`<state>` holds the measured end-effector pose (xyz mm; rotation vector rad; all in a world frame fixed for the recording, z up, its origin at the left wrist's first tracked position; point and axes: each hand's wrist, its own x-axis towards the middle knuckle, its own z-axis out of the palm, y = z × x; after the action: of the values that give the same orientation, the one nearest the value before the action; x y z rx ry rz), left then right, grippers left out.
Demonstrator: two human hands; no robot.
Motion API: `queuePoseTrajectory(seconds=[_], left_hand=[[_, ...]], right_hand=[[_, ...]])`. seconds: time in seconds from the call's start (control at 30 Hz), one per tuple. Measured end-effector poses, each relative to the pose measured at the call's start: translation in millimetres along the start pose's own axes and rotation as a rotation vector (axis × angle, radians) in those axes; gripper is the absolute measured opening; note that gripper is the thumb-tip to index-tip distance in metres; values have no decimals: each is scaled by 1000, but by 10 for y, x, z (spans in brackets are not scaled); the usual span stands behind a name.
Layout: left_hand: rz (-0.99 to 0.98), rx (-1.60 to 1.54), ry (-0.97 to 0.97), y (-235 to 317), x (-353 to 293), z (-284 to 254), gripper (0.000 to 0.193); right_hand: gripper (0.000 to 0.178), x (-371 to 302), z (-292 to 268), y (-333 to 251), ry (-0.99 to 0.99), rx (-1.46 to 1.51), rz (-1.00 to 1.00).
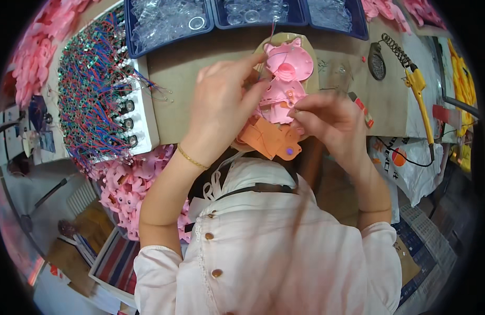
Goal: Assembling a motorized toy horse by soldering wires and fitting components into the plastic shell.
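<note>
A pink plastic toy shell (297, 65) in animal shape lies open on a pale board (311, 50) in front of me. Its round upper part has a ringed centre, and small fittings sit in the lower part. Thin dark wire runs over it. At its left edge is my left hand (221, 97), thumb and fingers closed beside the wire; what lies between them is hidden. My right hand (329, 121) pinches at the lower part's right side, on something too small to make out. Below the shell, nearest my body, lies an orange flat piece (268, 137) with a purple dot.
Blue bins (169, 47) of clear plastic parts stand at the back. On the left, a white tray (142, 105) holds many wired circuit boards, above a heap of pink parts (129, 194). To the right, a yellow-handled soldering iron (418, 86) hangs by a coiled spring (392, 42).
</note>
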<state>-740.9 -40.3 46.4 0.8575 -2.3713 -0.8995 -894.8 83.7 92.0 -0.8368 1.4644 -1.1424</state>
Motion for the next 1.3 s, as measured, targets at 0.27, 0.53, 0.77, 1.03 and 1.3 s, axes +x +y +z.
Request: queuePoseTrajectory(seconds=[0.27, 0.53, 0.77, 1.03, 1.3], left_hand=[[-271, -507, 33, -52, -75, -23, 14], [-43, -238, 200, -176, -101, 190, 11], [91, -153, 183, -211, -108, 202, 12], [88, -133, 147, -188, -81, 172, 12], [-196, -501, 6, -128, -71, 157, 14]], right_hand=[[10, 282, 90, 219, 53, -941, -570], [11, 389, 154, 384, 7, -1116, -688], [13, 394, 184, 280, -23, -1218, -622], [11, 441, 67, 316, -55, -1009, -547], [12, 429, 158, 303, -57, -1142, -509]])
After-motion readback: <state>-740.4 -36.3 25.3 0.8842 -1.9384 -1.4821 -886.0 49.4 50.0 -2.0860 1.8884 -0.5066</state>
